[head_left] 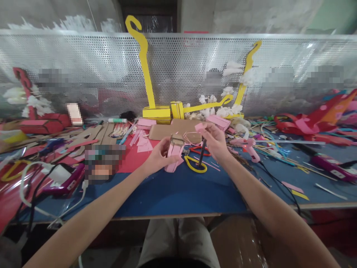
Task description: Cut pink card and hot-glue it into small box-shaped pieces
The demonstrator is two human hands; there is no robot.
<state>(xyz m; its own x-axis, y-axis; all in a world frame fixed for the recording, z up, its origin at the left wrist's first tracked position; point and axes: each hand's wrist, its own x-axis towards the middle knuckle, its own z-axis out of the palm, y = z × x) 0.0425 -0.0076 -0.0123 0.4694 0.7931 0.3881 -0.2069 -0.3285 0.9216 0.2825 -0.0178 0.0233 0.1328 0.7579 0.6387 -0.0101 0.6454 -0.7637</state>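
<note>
Left hand [157,159]: grip closed around a pink-covered cardboard box [173,153], held over the near middle of the bench [178,195], with the brown cardboard end turned upward and the thumb across the near face. Right hand [216,143]: grip closed on a small pink piece [199,127], pinched at the fingertips; a black pen [202,153], point downward, appears to be retained in the same hand. The two pink parts are apart. Below the pen lie yellow-handled scissors [198,171]; to the far side is a brown cardboard sheet [160,132], to the left a red sheet [125,163], and to the right a pink glue gun [251,149]. The step in hand is judged to be checking or preparing the small piece against the box. The next move calls for a steady left hold, without crushing the walls, and alignment of the piece before any contact, keeping the pen point clear of the pink surfaces.
</note>
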